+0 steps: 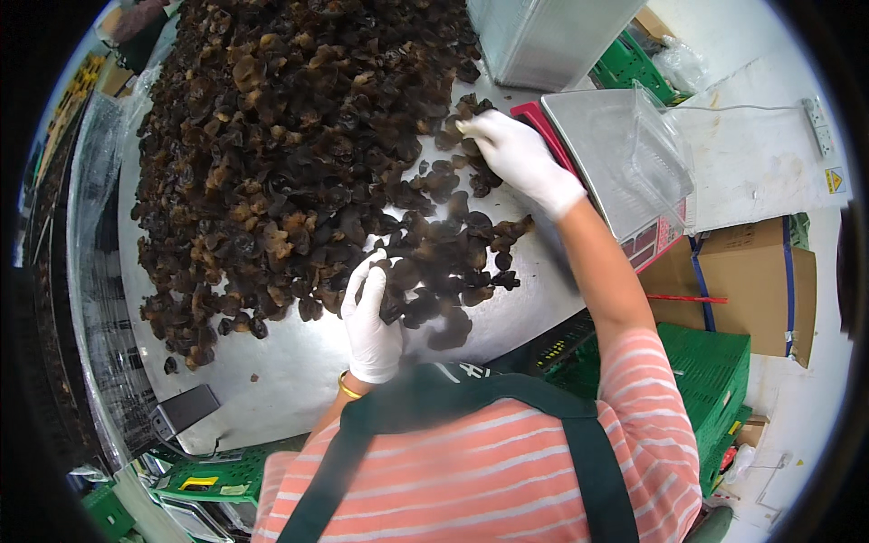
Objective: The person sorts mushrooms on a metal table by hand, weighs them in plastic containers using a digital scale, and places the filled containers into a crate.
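A large heap of dark brown wood ear fungus (pixel 292 156) covers much of a metal table (pixel 299 366). My left hand (pixel 372 319), in a white glove, is at the near edge of the heap, its fingers around some dark fungus pieces. My right hand (pixel 512 153), gloved in white too, lies over fungus pieces at the heap's right side, fingers bent down; whether it grips any cannot be told. Between the hands lie loose, partly blurred pieces (pixel 448 251). Right of my right hand stands a red weighing scale (pixel 553 139) with a clear plastic container (pixel 652 163) on its metal plate.
Stacked clear plastic containers (pixel 543 41) stand at the table's far right. A black box with a cable (pixel 187 409) sits at the near left corner. Green crates (pixel 706 380) and a cardboard box (pixel 753 285) are at the right. Another person's arm (pixel 136 20) shows at upper left.
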A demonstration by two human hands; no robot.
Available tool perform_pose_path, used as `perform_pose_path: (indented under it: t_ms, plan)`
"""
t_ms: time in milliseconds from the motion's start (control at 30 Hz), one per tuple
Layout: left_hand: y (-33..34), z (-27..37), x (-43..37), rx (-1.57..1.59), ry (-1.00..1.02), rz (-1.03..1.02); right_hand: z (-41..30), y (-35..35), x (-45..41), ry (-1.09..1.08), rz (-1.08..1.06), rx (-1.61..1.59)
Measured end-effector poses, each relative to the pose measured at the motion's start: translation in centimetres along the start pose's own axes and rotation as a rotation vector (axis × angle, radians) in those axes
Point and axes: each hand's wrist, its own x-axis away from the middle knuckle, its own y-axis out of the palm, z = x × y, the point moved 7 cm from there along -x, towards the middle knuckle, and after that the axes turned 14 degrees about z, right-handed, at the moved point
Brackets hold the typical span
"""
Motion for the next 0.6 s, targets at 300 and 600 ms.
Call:
perform_pose_path:
  t_ms: [300,600]
  plan:
    - [-0.1,0.3,-0.1,0.027,0.040,0.045,3.5,2.4,-4.3,0.452,-0.125,-0.263]
    - [-0.4,0.4,-0.1,-0.155,0.217,0.006,2.9,1.2,2.0,0.908,-0.121,-0.995]
